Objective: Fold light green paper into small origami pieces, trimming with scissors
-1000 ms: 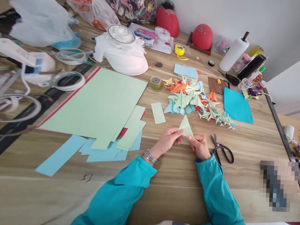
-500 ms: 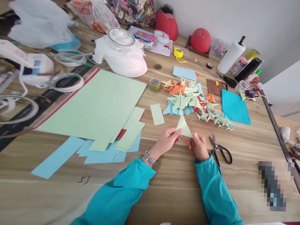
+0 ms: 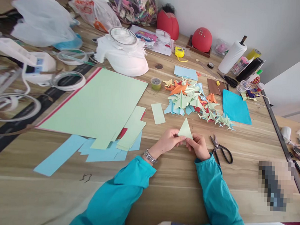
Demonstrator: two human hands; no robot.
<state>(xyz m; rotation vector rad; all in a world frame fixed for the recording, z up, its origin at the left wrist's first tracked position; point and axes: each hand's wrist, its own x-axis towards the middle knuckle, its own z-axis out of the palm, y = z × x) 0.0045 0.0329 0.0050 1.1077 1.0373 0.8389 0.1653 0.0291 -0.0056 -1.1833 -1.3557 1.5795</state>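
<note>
A light green folded paper triangle [image 3: 185, 128] is pinched between my two hands, its tip pointing away from me. My left hand [image 3: 169, 140] grips its lower left side, thumb on top. At the lower right corner, my right hand [image 3: 197, 145] holds it between thumb and fingers. Just beyond lies a heap of folded paper pieces [image 3: 181, 99] in green, orange, blue and red. A small green paper rectangle [image 3: 158, 113] rests flat to the left of the heap. Black-handled scissors [image 3: 220, 149] lie partly open beside my right hand.
Large green sheets [image 3: 98, 103] and blue paper strips [image 3: 60, 155] cover the left side. Farther back stand a white cloth-covered form [image 3: 127, 58], a yellow tape measure [image 3: 179, 52] and a red pincushion [image 3: 202, 39]. A turquoise square [image 3: 237, 106] lies at right.
The paper triangle has turned so its tip points more squarely away from me. Both hands have drawn closer together at its base, thumbs nearly meeting.
</note>
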